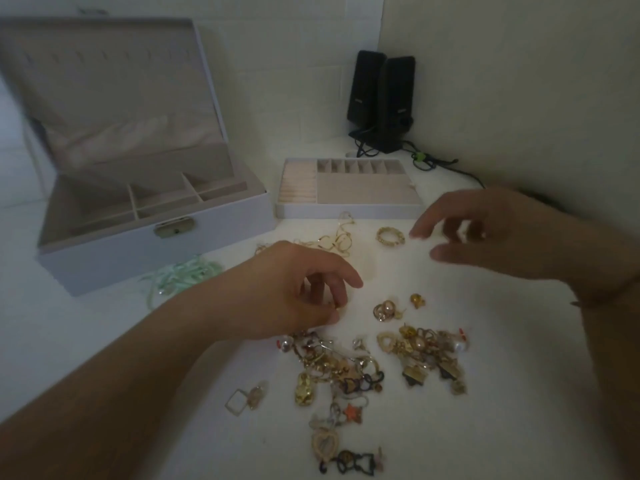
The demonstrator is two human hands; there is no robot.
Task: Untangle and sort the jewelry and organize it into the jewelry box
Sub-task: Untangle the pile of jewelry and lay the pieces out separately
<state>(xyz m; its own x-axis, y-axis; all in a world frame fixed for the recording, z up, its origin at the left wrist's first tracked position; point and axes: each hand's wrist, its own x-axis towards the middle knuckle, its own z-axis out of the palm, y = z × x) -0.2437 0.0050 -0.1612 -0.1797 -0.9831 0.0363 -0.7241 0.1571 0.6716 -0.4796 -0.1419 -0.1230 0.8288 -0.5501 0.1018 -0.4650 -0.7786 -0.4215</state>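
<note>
nearest us lies the tangled heap of jewelry (374, 362) on the white tabletop (502, 393): gold-toned links, pale round pearls, a faceted yellow stone, an orange star, a heart-shaped pendant and dark chain loops, all knotted together in two loose clumps. a thin square wire earring (237, 401) lies a little apart at the heap's left edge. just above the heap we see a small pearl-and-gold earring (384, 310) and beside it a tiny gold piece (417, 300).

our left hand (287, 289) hovers at the heap's upper left, fingers curled downward; thumb and fingertips seem to close on something small, but we cannot tell what, or whether anything is truly held. our right hand (502, 233) floats above the table at the right, fingers loosely spread and bent, holding nothing.

between the hands, farther back, rest a beaded gold ring (390, 236) and a fine gold chain (332, 239) in slack loops. a mint green cord bundle (183, 273) lies against the front of the jewelry box (138, 258), a pale grey case with a brass clasp, its lid raised and its plush beige compartments showing. its removable tray (349, 211), with ribbed ring rolls and small square cells, sits on the table just right of the box. two black speakers (381, 98) stand in the corner
</note>
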